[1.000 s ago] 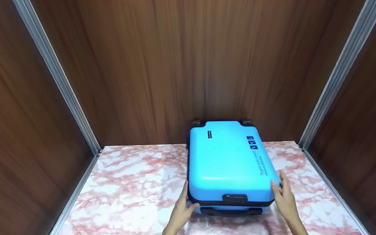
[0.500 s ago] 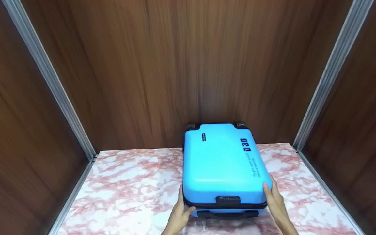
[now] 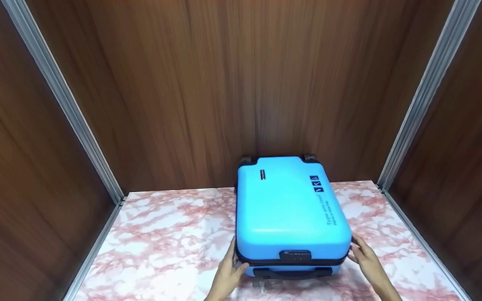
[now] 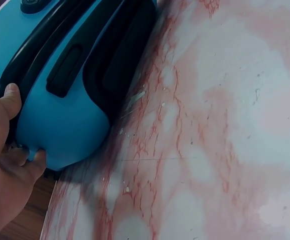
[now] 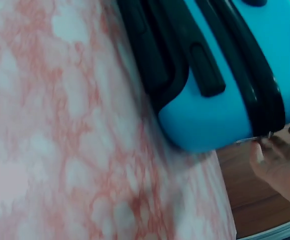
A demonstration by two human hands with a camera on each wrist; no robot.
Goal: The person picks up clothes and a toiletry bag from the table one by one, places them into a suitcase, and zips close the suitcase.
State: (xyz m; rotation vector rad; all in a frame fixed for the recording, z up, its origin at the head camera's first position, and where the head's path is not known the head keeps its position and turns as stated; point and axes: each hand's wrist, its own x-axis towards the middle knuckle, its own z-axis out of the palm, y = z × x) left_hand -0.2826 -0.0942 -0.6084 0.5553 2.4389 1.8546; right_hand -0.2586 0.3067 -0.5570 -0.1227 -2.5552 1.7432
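Note:
A blue hard-shell suitcase (image 3: 289,205) lies flat on the marbled tabletop (image 3: 161,234), its black wheels toward the back panel. Its black combination lock (image 3: 295,255) and carry handle (image 3: 292,274) face the person. My left hand (image 3: 226,274) grips the near left corner. In the left wrist view the thumb presses the black trim (image 4: 32,50) while the fingers bend against the side. At the near right corner, my right hand (image 3: 367,261) has loosely bent fingers against the suitcase's side, by the black seam (image 5: 250,75). Part of these fingers is hidden behind the shell.
Brown wood-grain panels (image 3: 220,92) enclose the table at the back and on both sides. Grey metal posts (image 3: 67,104) stand in the corners, and metal rails (image 3: 425,251) run along the table's side edges.
My right thumb has come off the suitcase's top corner and dropped lower beside its right side. My left hand keeps its place, and the suitcase has hardly moved; the head view shifted slightly.

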